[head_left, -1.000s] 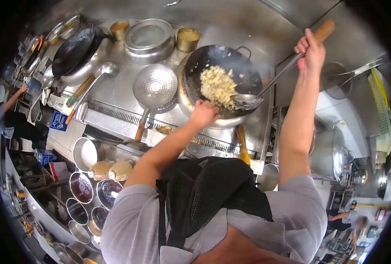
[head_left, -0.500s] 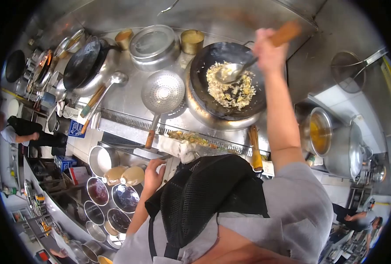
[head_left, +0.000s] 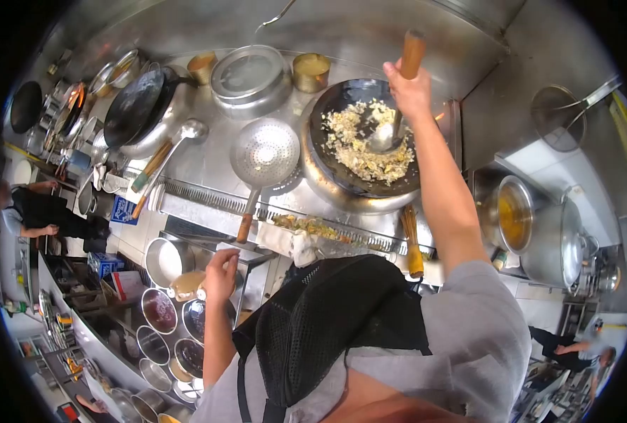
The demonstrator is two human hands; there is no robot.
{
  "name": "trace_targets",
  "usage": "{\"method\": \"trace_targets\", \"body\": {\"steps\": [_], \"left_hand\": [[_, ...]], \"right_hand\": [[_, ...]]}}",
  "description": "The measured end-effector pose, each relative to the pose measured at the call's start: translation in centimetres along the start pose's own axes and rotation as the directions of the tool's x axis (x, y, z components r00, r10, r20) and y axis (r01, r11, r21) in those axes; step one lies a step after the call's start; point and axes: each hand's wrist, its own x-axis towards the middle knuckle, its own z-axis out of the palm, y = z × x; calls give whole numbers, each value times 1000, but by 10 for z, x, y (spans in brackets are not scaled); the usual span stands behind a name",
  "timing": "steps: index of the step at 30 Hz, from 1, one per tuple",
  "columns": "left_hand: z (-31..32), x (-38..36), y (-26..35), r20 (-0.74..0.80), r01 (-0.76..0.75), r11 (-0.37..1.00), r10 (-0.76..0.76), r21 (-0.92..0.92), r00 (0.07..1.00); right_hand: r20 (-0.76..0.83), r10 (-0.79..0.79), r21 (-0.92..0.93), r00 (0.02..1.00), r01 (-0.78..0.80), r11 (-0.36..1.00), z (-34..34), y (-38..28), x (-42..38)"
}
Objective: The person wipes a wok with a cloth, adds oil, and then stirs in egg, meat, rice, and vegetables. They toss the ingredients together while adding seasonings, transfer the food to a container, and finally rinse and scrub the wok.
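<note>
Swung upright since a moment ago: ladle [head_left: 391,127], wooden grip now pointing almost straight up instead of slanting off to the right, steel bowl down in the rice near the right side of the wok [head_left: 365,137]. Right hand [head_left: 406,88] clenched round that grip, arm stretched out over the burner. Left hand [head_left: 220,271] off the wok rim and down low by the condiment station, fingers curled loosely over a pale squeeze bottle [head_left: 185,283], touching or nearly so; whether actually gripping, cannot tell. Judging from that: stirring carried by one hand alone, the other gone looking for seasoning. Fried rice [head_left: 366,144] spread wider across the dark pan, pale yellow, clumpy and grainy against blackened, matte, round-bottomed steel. Round perforated skimmer [head_left: 265,151] lying flat on the counter [head_left: 208,151] just left of the wok, dull dimpled metal with a wooden handle. Second ladle [head_left: 176,141] further left, shiny and smooth. Below the left hand, small round steel tubs [head_left: 160,309] holding dark sauces, glossy on top. Counter brushed stainless, streaked and greasy-looking.
</note>
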Motion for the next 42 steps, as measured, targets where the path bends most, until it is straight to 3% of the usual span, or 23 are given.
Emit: {"method": "trace_targets", "body": {"steps": [2, 5, 7, 10, 13, 14, 15, 17, 18, 19, 20, 21, 24, 27, 28, 29, 30, 31, 33, 35, 37, 40, 42], "left_hand": [[12, 10, 11, 0, -6, 999, 6, -42, 1000], [44, 26, 21, 58, -87, 992, 93, -95, 994], [69, 40, 39, 155, -248, 959, 269, -138, 951], [110, 65, 93, 169, -552, 821, 570, -145, 804], [171, 119, 136, 27, -714, 686, 723, -141, 690], [193, 138, 138, 10, -735, 657, 747, -169, 665], [208, 149, 131, 8, -736, 652, 749, -181, 662], [232, 156, 123, 433, -739, 652, 624, 169, 650], [224, 145, 128, 402, -781, 599, 681, 175, 612], [206, 132, 140, 388, -786, 593, 692, 177, 609], [183, 111, 153, 440, -775, 616, 662, 142, 607], [165, 94, 164, 492, -758, 643, 629, 107, 602], [142, 65, 178, 347, -801, 598, 742, 45, 573], [187, 111, 169, 407, -720, 681, 624, 135, 667], [211, 116, 140, 398, -727, 673, 635, 136, 662], [237, 130, 109, 341, -752, 640, 679, 157, 650], [248, 136, 94, 292, -773, 610, 718, 172, 632], [240, 122, 83, 416, -772, 616, 667, 158, 618], [200, 83, 72, 583, -756, 629, 551, 181, 597], [171, 51, 65, 603, -777, 622, 585, 95, 542], [142, 52, 123, 502, -790, 598, 646, 134, 574], [157, 116, 184, 493, -740, 654, 597, 158, 633], [187, 126, 164, 517, -730, 661, 570, 172, 639]], "right_hand": [[6, -160, 132, 987, 158, 979, -1, -37, -24], [33, -324, 167, 945, 315, 934, -4, 23, -46], [102, -276, 101, 956, 266, 959, -2, 52, -46], [-13, -154, -183, 988, 149, 972, -7, -30, -61], [-15, -171, 285, 985, 168, 944, -20, -67, -85], [-70, -179, 315, 981, 192, 930, -15, -50, -84], [-174, -2, 277, 985, 51, 959, -5, -33, -86], [-75, -36, 261, 997, 54, 964, -15, 17, -76], [-175, -35, 295, 984, 86, 952, -29, 16, -75], [-108, -113, 366, 988, 145, 919, -43, -20, -86], [-213, -73, 240, 974, 125, 963, -54, -66, -101], [-144, -265, 386, 953, 301, 872, -74, -88, -105], [-323, -451, 373, 832, 550, 747, -96, -168, -131], [-433, -219, 375, 874, 396, 838, -63, -106, -99], [-494, -40, 247, 869, 184, 951, -31, -76, -93], [-430, 79, 346, 899, 84, 934, -9, -26, -84], [-341, -26, 351, 940, 153, 924, -10, -4, -72], [-249, -122, 361, 961, 209, 909, -14, 5, -66], [-454, -227, 303, 862, 389, 870, -23, -61, -61], [-350, -287, 390, 892, 417, 821, -57, -123, -70], [-355, -393, 369, 848, 513, 775, -68, -162, -87], [-525, -193, 277, 829, 381, 882, -33, -135, -83], [-517, -16, 321, 856, 212, 923, -1, -42, -67]]}}
